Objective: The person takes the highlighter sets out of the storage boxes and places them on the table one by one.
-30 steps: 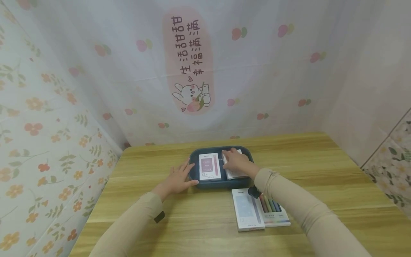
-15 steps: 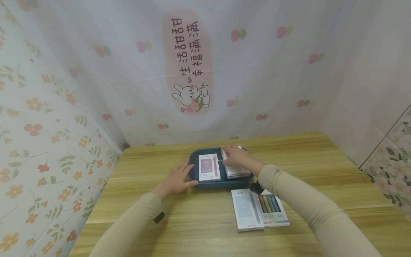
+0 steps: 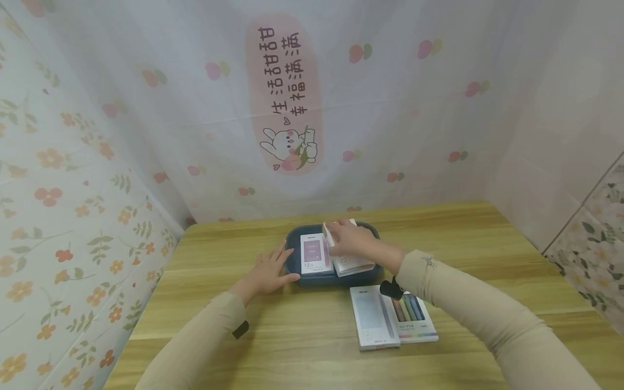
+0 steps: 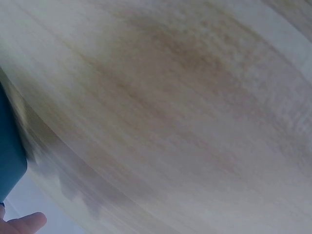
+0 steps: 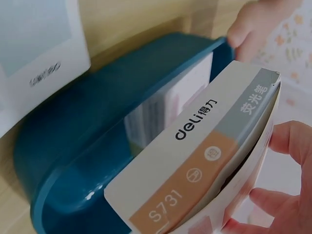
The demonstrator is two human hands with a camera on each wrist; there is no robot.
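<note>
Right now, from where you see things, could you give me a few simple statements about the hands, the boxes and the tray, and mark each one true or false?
1. The left hand touches the tray. True.
2. The tray is bright red. False: it is dark blue.
3. The right hand grips a box with an orange stripe. True.
4. A box with a purple panel is in the tray. True.
5. All the boxes are in the tray. False: the box of coloured sticks and a box with a pale blue panel lie on the table.
6. The left hand grips the box with a purple panel. False: it is apart from that box.
</note>
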